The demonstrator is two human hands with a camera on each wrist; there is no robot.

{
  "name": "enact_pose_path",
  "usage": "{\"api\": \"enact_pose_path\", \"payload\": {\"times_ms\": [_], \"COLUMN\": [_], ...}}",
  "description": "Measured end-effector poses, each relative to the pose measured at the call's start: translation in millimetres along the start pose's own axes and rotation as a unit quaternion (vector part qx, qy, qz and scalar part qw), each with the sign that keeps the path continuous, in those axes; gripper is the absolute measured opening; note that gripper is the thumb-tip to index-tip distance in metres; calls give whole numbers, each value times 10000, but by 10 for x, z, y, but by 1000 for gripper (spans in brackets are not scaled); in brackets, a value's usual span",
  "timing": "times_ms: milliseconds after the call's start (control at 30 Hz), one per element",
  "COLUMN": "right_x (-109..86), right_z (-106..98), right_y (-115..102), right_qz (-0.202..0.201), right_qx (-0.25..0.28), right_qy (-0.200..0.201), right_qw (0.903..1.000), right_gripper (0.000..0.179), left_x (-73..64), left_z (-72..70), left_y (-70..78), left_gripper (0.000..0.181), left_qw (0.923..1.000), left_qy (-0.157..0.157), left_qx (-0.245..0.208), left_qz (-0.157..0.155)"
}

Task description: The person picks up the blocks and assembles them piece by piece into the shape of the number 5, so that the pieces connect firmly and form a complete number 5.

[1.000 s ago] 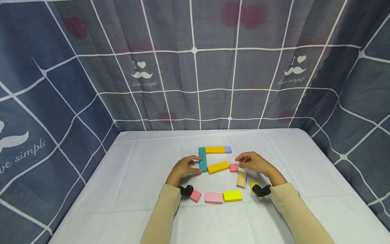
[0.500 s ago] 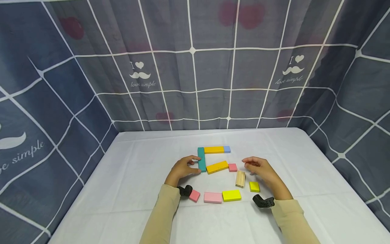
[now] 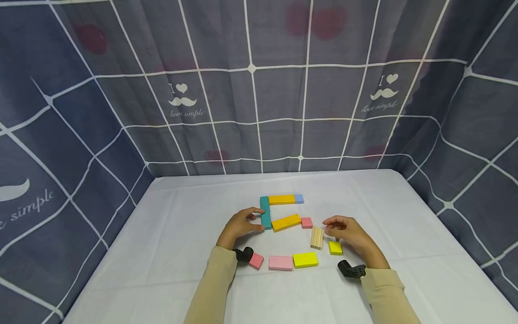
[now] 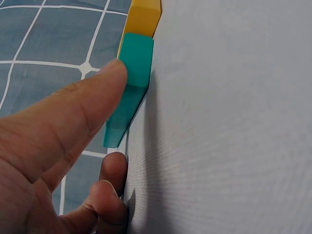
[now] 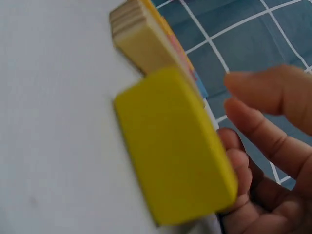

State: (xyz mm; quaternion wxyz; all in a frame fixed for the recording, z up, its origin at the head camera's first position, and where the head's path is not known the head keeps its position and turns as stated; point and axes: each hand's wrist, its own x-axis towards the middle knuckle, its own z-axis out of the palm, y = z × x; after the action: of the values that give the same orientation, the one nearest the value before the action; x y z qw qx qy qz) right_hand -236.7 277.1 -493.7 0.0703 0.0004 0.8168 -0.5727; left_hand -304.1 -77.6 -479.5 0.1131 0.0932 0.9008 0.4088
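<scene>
My left hand [image 3: 241, 225] rests its thumb and index finger against the left side and near end of a teal block [image 3: 265, 213]. In the left wrist view the thumb touches the teal block's [image 4: 136, 61] end face, and the other fingers lie below it. Holding nothing, my right hand [image 3: 347, 231] hovers above the table, its fingers loosely bent. Beneath and beside it lie a small yellow block [image 3: 335, 248] and a striped wooden block [image 3: 317, 237]. The yellow block [image 5: 175, 151] looks large in the right wrist view, apart from the fingers.
Two orange-yellow blocks [image 3: 282, 200] adjoin the teal one, with a small blue block [image 3: 299, 199] and a small red-pink block [image 3: 306, 222] at their ends. Nearer lie another red-pink block [image 3: 256, 261], a pink block [image 3: 280, 263] and a yellow block [image 3: 305, 259]. Checked curtains [image 3: 279, 94] surround the table.
My right hand has drawn back from the small red-pink block beside the orange-yellow one, then lowered near the small yellow block. My left hand stays at the teal block. The view has shifted slightly.
</scene>
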Motion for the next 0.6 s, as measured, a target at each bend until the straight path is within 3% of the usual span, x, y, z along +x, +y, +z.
{"api": "enact_pose_path", "payload": {"times_ms": [233, 433, 600], "right_x": [-36, -66, -89], "right_z": [-23, -47, 21], "right_y": [-7, -18, -52], "right_qz": [-374, -671, -698], "right_qx": [-561, -627, -1099], "right_qy": [-347, -777, -695], "right_qw": [9971, 9927, 9891], "right_gripper": [43, 55, 56], "left_x": [9, 11, 7], "left_z": [-12, -11, 3], "left_y": [11, 4, -22], "left_gripper": [51, 51, 51], "left_qw": [10000, 10000, 10000], "left_qy": [2, -11, 3], "left_qx": [-24, -11, -61], "left_qz": [25, 8, -40]}}
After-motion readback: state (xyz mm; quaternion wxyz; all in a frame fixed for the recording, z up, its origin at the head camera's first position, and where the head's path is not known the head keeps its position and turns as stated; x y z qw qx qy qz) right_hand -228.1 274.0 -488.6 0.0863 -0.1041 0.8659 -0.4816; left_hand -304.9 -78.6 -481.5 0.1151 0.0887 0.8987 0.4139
